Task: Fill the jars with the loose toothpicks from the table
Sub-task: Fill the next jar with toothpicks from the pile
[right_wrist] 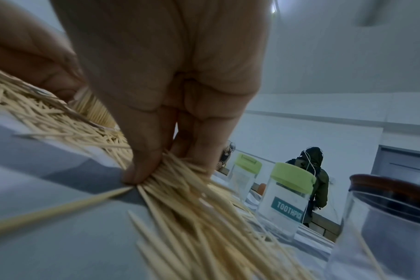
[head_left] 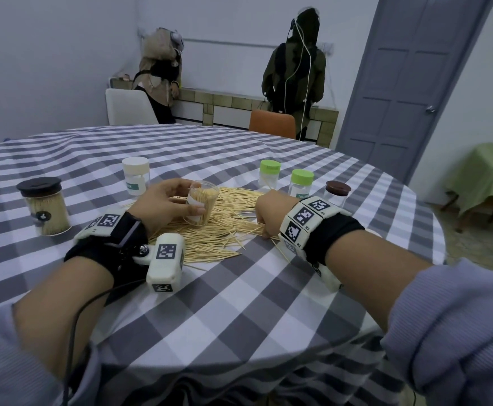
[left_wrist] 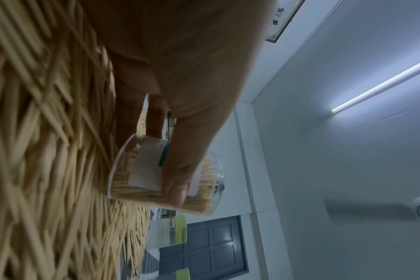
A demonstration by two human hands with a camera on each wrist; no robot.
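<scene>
In front of you the round table [head_left: 239,303] wears a grey-and-white checked cloth, and behind it, at the far wall, two people [head_left: 293,74] stand with their backs turned beside a white chair [head_left: 128,108], an orange chair [head_left: 271,124] and a grey door [head_left: 409,83]. The heap of loose toothpicks [head_left: 216,230] lies in the middle of the cloth between your hands. At the left stands a dark-lidded jar [head_left: 44,209] packed with toothpicks; farther back is a white-lidded jar [head_left: 136,178]. On the far right side of the heap stand two green-lidded jars [head_left: 269,175] [head_left: 301,183], almost empty, and a brown-lidded jar [head_left: 338,193] just behind your right wrist. Your left hand [head_left: 163,202] curls round the open clear jar [head_left: 199,203], thumb on the near side over its white label and fingers round the back; the jar stands nearly upright on the heap, tilted a little, and is full of toothpicks standing on end. Your right hand [head_left: 271,213] is down at the heap's right edge, fingers [right_wrist: 144,151] pressed together and pinching a bundle of toothpicks [right_wrist: 178,174] against the cloth, their points fanning out toward you.
</scene>
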